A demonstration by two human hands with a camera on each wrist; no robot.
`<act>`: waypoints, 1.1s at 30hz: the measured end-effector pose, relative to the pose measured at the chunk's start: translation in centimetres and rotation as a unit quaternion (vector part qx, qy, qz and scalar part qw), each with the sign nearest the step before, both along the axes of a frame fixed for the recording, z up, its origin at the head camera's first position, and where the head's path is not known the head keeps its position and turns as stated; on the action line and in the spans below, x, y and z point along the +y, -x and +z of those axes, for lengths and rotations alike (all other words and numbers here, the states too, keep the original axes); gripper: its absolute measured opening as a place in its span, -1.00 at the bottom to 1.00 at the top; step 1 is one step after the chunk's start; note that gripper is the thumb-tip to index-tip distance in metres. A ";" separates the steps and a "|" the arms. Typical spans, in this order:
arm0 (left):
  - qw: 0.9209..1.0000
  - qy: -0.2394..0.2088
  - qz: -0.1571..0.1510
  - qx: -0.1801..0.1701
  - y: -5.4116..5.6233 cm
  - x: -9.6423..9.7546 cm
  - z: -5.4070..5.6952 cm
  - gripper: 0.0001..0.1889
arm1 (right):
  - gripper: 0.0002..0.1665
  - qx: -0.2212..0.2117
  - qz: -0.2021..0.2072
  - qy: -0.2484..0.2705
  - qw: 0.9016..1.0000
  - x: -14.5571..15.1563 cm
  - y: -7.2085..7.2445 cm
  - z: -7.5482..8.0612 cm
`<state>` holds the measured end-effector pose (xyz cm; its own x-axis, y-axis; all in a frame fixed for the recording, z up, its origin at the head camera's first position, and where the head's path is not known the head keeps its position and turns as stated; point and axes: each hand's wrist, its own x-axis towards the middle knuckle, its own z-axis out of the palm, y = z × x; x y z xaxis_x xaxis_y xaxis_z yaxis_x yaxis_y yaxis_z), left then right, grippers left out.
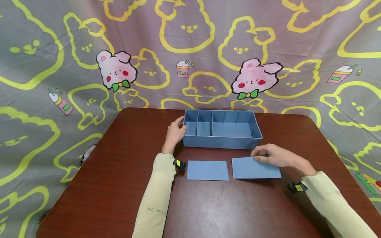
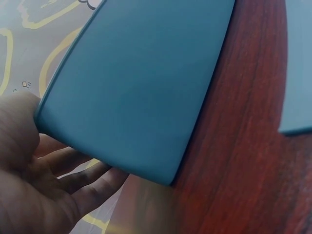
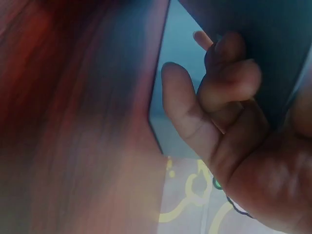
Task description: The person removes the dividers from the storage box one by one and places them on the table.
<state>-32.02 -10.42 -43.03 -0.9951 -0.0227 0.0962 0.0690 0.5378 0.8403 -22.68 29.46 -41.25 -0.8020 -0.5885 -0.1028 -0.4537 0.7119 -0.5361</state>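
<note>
A blue-grey divided box (image 1: pixel 221 142) stands toward the back of the table, with two small compartments at left and one wide compartment at right. My left hand (image 1: pixel 176 132) grips the box's left end, thumb at the rim and fingers around the outside. In the left wrist view the left hand (image 2: pixel 44 190) is at the corner of the box's smooth wall (image 2: pixel 136 92). My right hand (image 1: pixel 275 155) pinches the upper edge of a flat blue panel (image 1: pixel 253 169), tilted slightly off the table. In the right wrist view the right hand (image 3: pixel 243 131) has curled fingers under the dark panel (image 3: pixel 278 44).
Another flat blue rectangular panel (image 1: pixel 207 171) lies on the table in front of the box, left of the held one. The brown wooden table (image 1: pixel 125 158) has rounded corners. A grey curtain (image 1: pixel 166 89) with yellow cartoon outlines hangs behind its back edge.
</note>
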 end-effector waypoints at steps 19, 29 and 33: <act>1.000 0.002 0.005 -0.010 0.0 0.4 0.1 -0.43 | -0.71 -0.033 -0.005 -0.056 0.998 0.6 0.0 -0.3; 1.000 -0.005 0.010 -0.011 -0.2 0.1 0.2 -0.42 | -0.73 -0.018 -0.029 -0.084 0.996 -0.2 -0.2 -0.7; 1.000 0.001 0.006 -0.006 -0.2 0.1 0.2 -0.42 | -0.70 -0.028 -0.051 -0.104 0.993 -0.6 -0.4 -0.5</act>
<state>-31.83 -10.31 -42.80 -0.9959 -0.0354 0.0836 0.0514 0.5394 0.8405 -22.31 28.89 -41.73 -0.8453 -0.4666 -0.2602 -0.3474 0.8501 -0.3958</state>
